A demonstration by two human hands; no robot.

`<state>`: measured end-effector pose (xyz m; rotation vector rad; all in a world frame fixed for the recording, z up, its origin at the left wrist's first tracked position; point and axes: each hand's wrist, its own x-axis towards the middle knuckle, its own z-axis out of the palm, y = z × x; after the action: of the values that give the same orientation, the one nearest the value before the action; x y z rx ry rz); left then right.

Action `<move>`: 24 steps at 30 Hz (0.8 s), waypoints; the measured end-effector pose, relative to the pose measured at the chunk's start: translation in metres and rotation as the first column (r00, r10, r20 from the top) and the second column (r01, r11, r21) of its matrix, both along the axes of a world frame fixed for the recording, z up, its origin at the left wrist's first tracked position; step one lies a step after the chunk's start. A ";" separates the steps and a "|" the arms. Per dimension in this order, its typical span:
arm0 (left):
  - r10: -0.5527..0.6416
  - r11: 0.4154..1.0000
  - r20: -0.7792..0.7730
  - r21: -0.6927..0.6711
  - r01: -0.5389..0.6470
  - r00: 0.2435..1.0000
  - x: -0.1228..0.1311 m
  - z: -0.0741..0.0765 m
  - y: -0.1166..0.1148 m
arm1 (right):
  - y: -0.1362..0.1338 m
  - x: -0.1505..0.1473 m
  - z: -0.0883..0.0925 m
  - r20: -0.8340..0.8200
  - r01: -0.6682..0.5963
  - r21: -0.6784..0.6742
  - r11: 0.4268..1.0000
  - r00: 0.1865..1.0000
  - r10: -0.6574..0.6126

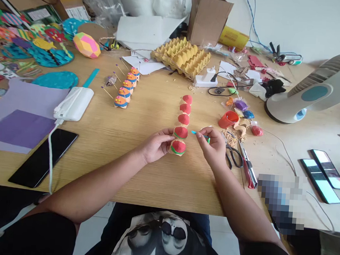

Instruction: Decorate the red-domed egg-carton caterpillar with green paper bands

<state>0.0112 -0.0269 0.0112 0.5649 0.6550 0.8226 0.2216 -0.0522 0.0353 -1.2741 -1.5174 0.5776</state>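
My left hand [158, 145] pinches the near end of an egg carton strip [183, 119] between thumb and fingers. Its several humps are topped with red, and the two nearest ones carry a green band along the lower edge. Just right of the strip, my right hand [213, 147] is closed on a slim blue tool [193, 132] that points left towards the second hump, apart from it. A bit of green material [208, 140] shows at its fingers; whether it belongs to the tool I cannot tell. Farther left stands an orange and blue caterpillar [125, 88] with pins in it.
Right of my right hand lie scissors [235, 157], a red cutter [250, 172], a red cup [228, 119] and bagged coloured clay [241, 105]. A yellow egg tray [182, 58] and a white fan [309, 90] stand behind. A power bank [77, 103] and phone [44, 158] lie left.
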 end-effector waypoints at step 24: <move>-0.112 0.994 0.030 0.016 0.111 0.993 -0.006 0.012 0.000 | 0.001 0.003 -0.002 0.370 -0.231 0.185 0.955 0.917 0.150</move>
<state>0.0052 -0.0272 0.0227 0.5952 0.5846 0.7302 0.2242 -0.0509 0.0336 -1.0978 -1.9645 0.2947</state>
